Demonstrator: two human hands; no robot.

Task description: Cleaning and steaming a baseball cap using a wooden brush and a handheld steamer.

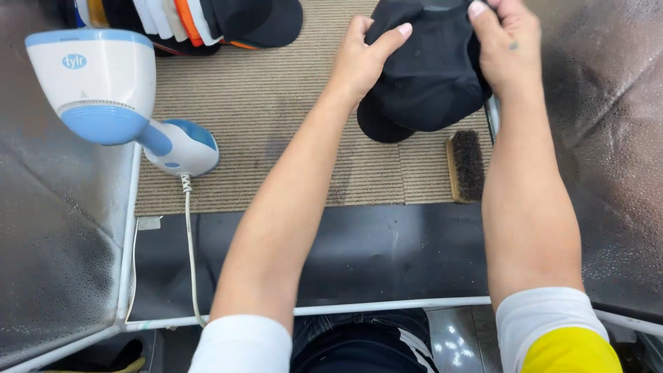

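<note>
Seen from above, a person's left hand [362,59] and right hand [504,45] both close their fingers on a black cap [425,76], gripping it at the far edge of a ribbed beige mat [276,117], which looks like straightening or shaping the cap between the two hands. A wooden brush [467,166] lies just beside the cap under the right forearm, and a white and blue garment steamer [114,103] rests well apart at the left. A stack of caps [200,24] sits at the far left, leaving bare mat between the forearms.
</note>
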